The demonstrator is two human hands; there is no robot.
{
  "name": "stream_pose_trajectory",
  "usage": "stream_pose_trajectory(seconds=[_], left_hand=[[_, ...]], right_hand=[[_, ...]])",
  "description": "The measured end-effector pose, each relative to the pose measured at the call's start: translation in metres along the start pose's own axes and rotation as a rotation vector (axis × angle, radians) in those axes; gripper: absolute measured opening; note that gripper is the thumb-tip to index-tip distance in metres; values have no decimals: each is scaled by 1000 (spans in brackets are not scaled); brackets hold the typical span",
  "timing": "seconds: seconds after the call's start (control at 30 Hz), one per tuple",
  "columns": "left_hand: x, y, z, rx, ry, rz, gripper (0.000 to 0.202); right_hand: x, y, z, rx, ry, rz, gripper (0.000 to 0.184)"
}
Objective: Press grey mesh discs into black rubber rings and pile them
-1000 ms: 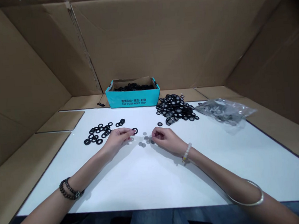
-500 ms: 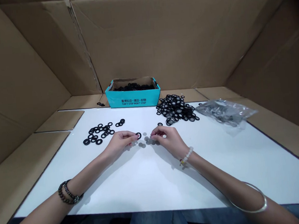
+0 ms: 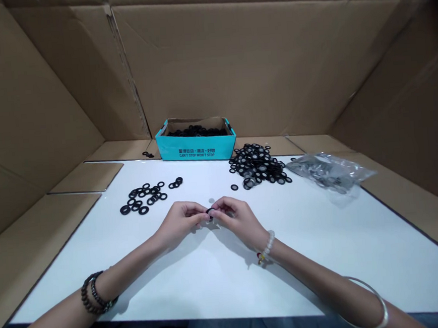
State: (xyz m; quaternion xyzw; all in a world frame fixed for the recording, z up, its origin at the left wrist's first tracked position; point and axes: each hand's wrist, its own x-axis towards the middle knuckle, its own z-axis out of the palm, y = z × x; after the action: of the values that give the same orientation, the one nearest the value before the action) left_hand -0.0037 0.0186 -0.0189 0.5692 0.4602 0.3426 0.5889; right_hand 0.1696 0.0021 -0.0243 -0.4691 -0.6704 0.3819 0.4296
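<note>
Both hands meet over the middle of the white table. My left hand pinches a small black rubber ring between thumb and fingers. Against the ring's right side, the thumb and fingers of my right hand are closed on it too. Whether a grey disc sits inside the ring is hidden by the fingertips. One thin grey disc lies on the table just beyond the fingers. Other discs under the hands are mostly covered.
Loose black rings lie to the left. A turquoise box full of black rings stands at the back. Right of it is a heap of black rings with grey centres, then a clear plastic bag of grey discs. Cardboard walls enclose the table.
My right hand has come left from the grey discs to the ring in my left hand. The hands now touch the same ring. The view has shifted slightly.
</note>
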Motion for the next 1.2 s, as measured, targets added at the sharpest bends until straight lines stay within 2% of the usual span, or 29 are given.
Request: stream_pose_trajectory(seconds=[0.2,0.3,0.4,0.6,0.77,0.87,1.07,1.2], left_hand=[[-2,-2,1,162,-9,123,15],[-4,-5,3,178,-36,125,18],[-6,-8,4,175,2,121,17],[-8,-8,4,198,84,151,12],[-9,-4,5,170,80,154,12],[-9,0,5,187,82,153,11],[-11,2,5,190,91,153,10],[-9,-1,5,114,59,106,7]], right_hand=[[-3,0,1,-92,-26,-93,13],[-5,3,5,-162,24,-146,13],[-7,5,7,-222,22,-169,12],[-7,-2,1,-313,-76,-134,11],[-4,-7,-8,-211,-154,-95,14],[-3,-7,-11,-159,-157,-85,14],[-4,-11,-11,-218,-154,-85,14],[-4,-8,-10,-129,-161,8,14]])
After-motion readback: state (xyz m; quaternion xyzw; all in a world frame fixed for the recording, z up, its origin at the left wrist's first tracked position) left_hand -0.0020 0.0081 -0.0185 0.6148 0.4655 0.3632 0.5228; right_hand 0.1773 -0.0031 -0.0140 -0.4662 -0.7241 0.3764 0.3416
